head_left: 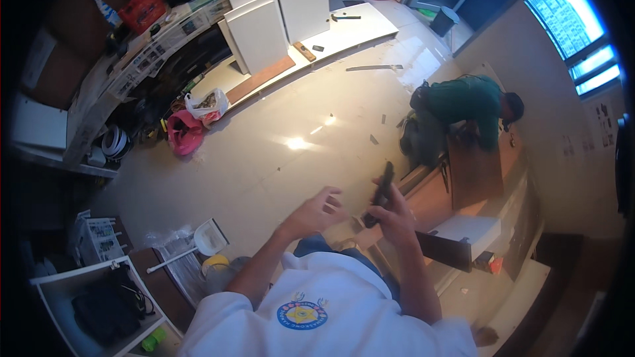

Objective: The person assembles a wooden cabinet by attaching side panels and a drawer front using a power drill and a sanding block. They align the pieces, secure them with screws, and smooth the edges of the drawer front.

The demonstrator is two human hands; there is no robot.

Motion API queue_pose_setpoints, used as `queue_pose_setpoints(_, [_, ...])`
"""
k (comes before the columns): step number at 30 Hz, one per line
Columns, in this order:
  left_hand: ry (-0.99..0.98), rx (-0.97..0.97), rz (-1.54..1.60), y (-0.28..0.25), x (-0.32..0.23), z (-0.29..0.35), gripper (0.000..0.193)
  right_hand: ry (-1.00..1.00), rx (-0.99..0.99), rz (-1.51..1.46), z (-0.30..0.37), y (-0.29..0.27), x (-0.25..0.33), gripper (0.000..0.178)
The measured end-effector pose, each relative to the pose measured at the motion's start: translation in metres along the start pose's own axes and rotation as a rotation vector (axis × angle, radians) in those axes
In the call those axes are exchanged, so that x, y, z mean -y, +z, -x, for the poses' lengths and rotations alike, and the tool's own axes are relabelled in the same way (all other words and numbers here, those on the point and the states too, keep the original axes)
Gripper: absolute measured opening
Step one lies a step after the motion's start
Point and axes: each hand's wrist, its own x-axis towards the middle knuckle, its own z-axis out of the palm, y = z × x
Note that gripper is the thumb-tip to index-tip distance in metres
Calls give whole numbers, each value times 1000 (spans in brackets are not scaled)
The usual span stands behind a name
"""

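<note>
White shirt (pixel 360 301) lies nearest; right hand (pixel 395 217) grips a slim black object (pixel 383 188); left hand (pixel 315 213), loosely half-curled, holds nothing.

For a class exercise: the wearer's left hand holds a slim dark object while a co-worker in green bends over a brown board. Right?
No: the head view shows the right hand, not the left hand, holding the slim dark object; the co-worker in green bends over a brown board.

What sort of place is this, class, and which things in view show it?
Likely a room used as a carpentry worksite: white panels stand on a low platform with a hammer, and a co-worker bends over a brown board.
</note>
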Motion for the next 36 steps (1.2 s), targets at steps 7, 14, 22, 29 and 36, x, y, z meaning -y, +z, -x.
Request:
queue_pose_setpoints(7, [25, 237, 176, 42, -29, -17, 36, 52, 56, -83, 6, 18, -3, 42])
queue_pose_setpoints(14, [53, 252, 105, 84, -34, -24, 34, -201, 21, 324, 38, -46, -15, 31])
queue_pose_setpoints(22, [-7, 91, -164, 131, -2, -23, 41, -60, -21, 841, 141, -181, -37, 53])
queue_pose_setpoints(29, [-158, -222, -195, 192, 6, 3, 37, -260, -956, 656, 249, -431, -94, 37])
queue_pose_setpoints(36, [-208, -482, -460, 250, -7, 56, 50, 265, -1064, 206, 242, -649, -141, 63])
